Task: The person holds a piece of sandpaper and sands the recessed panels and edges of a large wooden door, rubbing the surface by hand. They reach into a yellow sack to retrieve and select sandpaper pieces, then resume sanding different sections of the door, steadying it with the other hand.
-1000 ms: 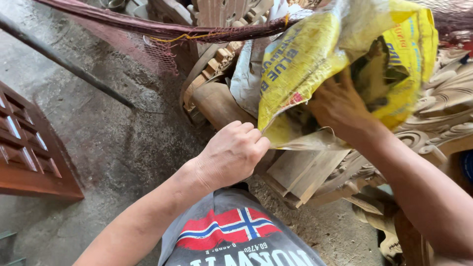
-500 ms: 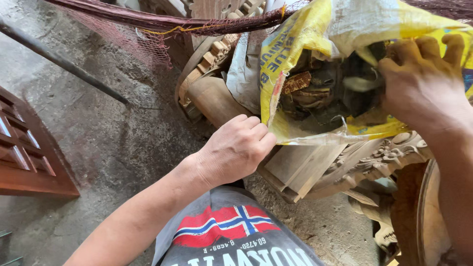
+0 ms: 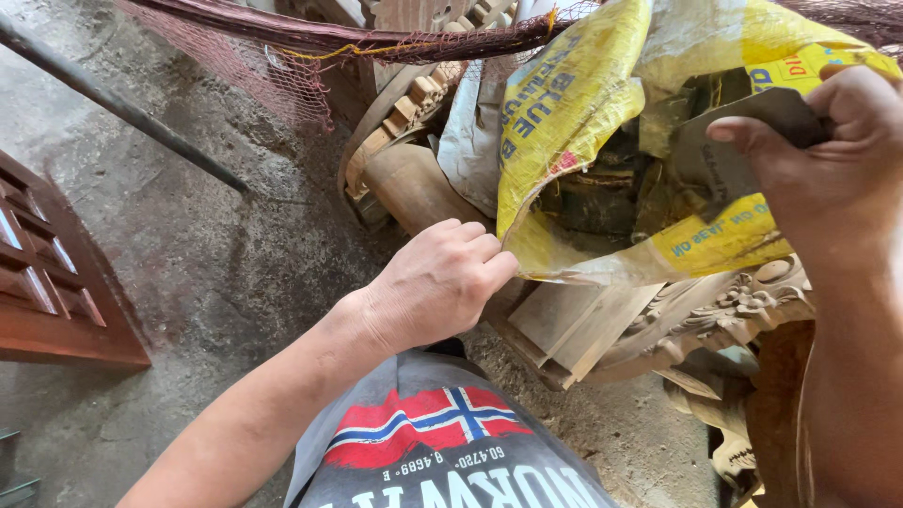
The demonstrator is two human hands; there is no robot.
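A yellow woven sack (image 3: 574, 103) lies open on a pile of carved wood. My left hand (image 3: 437, 282) pinches the sack's lower edge and holds the mouth open. At the right edge of the sack's mouth, my right hand (image 3: 828, 165) grips a dark grey sheet, like sandpaper (image 3: 743, 141). Dark pieces (image 3: 602, 202) lie inside the sack, too shadowed to make out.
Carved wooden parts (image 3: 715, 315) and flat boards (image 3: 574, 325) are stacked under the sack. A red-brown net (image 3: 282, 47) hangs across the top. A dark bar (image 3: 122, 118) slants over the concrete floor, and a red-brown panelled door (image 3: 47, 282) lies at the left.
My right hand has come out of the sack toward the right, now holding the grey sheet. The sack's mouth has opened wider. My left hand has stayed on the sack's edge.
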